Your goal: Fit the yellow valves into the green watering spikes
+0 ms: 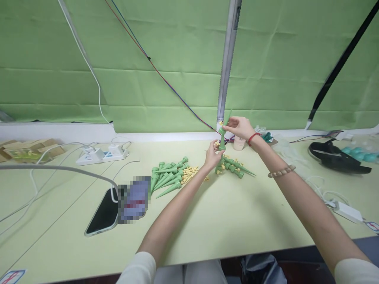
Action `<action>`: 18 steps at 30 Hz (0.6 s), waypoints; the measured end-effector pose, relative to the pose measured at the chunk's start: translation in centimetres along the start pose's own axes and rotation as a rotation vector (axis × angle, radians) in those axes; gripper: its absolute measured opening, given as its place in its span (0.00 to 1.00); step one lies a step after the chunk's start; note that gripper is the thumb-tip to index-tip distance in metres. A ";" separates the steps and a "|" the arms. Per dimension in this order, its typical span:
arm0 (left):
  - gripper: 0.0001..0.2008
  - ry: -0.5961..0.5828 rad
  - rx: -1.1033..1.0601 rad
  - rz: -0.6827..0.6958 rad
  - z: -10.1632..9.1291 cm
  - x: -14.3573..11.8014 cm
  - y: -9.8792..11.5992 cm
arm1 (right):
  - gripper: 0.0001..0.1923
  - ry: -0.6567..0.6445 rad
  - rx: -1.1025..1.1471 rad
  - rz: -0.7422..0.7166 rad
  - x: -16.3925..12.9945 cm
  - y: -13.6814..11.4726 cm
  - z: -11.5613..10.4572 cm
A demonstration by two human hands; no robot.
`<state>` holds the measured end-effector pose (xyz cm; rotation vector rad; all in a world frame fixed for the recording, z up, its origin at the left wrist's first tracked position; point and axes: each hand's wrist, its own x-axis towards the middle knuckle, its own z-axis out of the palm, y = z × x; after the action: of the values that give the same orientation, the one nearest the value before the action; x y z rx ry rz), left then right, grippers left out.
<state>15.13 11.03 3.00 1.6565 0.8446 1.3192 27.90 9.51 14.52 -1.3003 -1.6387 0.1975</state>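
From my head camera, looking down over the pale green table (237,221), I have both arms stretched out in front of me. My left hand (212,154) is closed around the lower part of a green spike (222,139), holding it upright with its wide end down near the table. My right hand (240,127) is above it, fingertips pinched together on a small yellow piece (220,123) right at the spike's top end; whether it already sits in the spike I cannot tell. I judge I am in the middle of fitting the yellow part onto the spike, one unit of a batch. To the left lies a pile of green spikes (167,175) with a scatter of yellow parts (189,173) just beside it; behind my left hand lies a smaller pile of spikes (233,165). The next move, as I see it, calls for keeping the spike steady and pressing the small piece straight along its axis. A phone (102,217) lies nearer to me on the left, and a power strip (102,154) sits farther back.
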 end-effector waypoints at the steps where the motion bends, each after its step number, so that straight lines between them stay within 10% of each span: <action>1: 0.27 -0.003 0.013 0.009 0.0 0.0 0.0 | 0.13 0.012 -0.052 0.015 0.3 -0.1 -0.1; 18: 0.27 -0.166 0.015 0.043 0.4 -0.3 -1.0 | 0.12 -0.068 -0.407 0.090 -2.2 0.4 -1.0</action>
<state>15.42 11.11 1.98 1.7775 0.7261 1.1876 28.74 7.49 13.46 -1.6905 -1.7367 -0.0432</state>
